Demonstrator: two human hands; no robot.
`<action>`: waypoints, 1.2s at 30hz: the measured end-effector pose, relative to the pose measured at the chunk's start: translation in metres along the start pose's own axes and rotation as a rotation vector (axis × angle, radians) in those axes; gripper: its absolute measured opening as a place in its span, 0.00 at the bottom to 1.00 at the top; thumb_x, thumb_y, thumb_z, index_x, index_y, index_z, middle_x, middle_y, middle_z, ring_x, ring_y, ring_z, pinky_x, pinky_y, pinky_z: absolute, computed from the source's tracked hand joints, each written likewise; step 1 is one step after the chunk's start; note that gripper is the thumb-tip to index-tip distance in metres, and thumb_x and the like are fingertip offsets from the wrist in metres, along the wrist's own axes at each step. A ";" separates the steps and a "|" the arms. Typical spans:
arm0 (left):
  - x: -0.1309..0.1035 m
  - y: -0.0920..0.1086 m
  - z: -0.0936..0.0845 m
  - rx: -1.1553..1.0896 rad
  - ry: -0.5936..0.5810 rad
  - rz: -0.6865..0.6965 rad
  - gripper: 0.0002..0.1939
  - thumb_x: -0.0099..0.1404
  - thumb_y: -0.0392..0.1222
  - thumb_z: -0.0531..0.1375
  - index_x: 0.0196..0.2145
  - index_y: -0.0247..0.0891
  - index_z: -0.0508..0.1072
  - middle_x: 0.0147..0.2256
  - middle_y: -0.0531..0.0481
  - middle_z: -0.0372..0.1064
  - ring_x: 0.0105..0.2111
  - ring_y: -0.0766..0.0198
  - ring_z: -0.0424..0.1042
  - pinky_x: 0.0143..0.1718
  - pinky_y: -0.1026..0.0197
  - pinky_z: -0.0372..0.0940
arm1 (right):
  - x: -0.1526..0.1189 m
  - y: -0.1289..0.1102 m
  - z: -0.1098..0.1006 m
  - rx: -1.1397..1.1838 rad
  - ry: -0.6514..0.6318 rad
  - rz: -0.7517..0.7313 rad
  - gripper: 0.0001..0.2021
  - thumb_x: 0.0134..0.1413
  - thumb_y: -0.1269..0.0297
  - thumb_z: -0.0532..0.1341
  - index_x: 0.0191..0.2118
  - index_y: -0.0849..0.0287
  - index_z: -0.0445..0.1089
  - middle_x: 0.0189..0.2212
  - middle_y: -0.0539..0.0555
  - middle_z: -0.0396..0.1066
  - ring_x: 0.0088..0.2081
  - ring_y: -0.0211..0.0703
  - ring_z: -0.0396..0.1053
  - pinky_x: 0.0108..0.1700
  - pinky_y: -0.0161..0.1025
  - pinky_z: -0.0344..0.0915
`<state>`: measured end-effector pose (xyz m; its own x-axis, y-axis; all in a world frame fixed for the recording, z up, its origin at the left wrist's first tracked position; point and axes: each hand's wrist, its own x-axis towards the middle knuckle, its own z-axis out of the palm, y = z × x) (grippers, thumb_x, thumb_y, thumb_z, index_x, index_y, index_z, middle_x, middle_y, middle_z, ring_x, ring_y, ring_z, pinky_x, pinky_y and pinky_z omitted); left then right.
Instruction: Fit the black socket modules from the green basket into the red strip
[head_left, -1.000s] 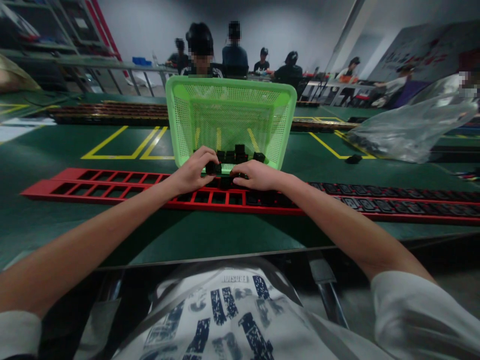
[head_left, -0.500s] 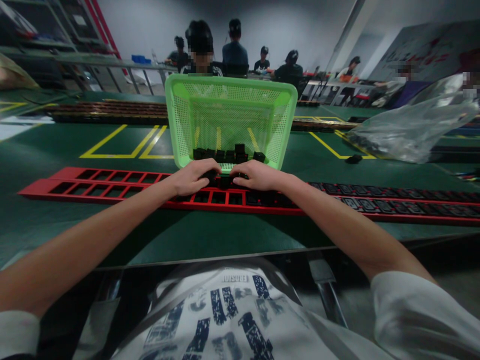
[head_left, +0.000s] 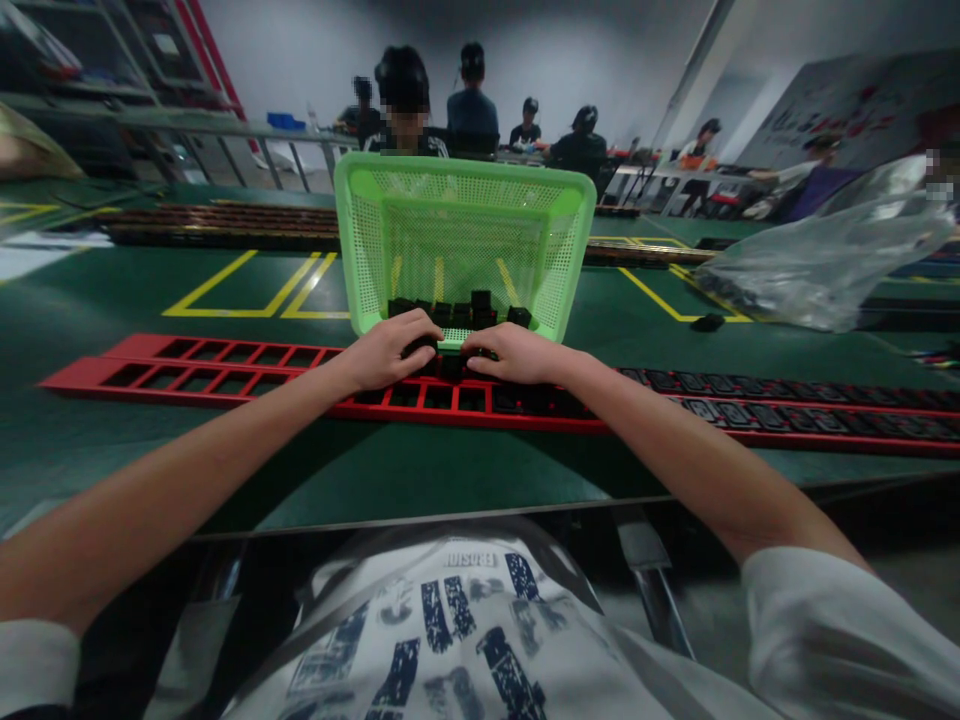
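My left hand (head_left: 391,350) is curled closed around a small black block, mostly hidden by its fingers, just in front of the green basket. Facing it, my right hand (head_left: 517,353) is also closed, its thumb and fingers round another dark block. Both hands rest over the red slotted tray (head_left: 82,376), two long rows of square pockets. A black block (head_left: 451,367) sits in the tray between the hands. Several loose black blocks (head_left: 480,302) lie inside the light green basket (head_left: 465,168), tipped with its mouth towards me.
Right of my hands, the tray's pockets hold black parts (head_left: 720,412). A clear plastic bag (head_left: 817,260) lies at the right, with a loose black piece (head_left: 707,323) beside it. Long dark strips (head_left: 225,222) run behind the basket. Several people sit beyond the green table (head_left: 420,470).
The view has shifted very slightly. Both hands stay nearly in place at the tray, with only small finger movement.
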<state>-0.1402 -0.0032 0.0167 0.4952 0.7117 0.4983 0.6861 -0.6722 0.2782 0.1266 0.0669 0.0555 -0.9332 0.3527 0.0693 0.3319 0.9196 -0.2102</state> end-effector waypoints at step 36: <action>-0.001 -0.002 -0.001 0.014 -0.015 0.055 0.18 0.74 0.36 0.51 0.45 0.39 0.81 0.45 0.41 0.77 0.47 0.53 0.75 0.53 0.50 0.73 | 0.001 0.001 0.000 -0.013 -0.002 0.008 0.11 0.73 0.64 0.62 0.53 0.60 0.79 0.47 0.60 0.82 0.44 0.48 0.75 0.47 0.41 0.65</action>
<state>-0.1426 -0.0023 0.0163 0.5405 0.6766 0.5001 0.6646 -0.7078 0.2394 0.1263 0.0677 0.0551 -0.9307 0.3599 0.0658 0.3413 0.9189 -0.1980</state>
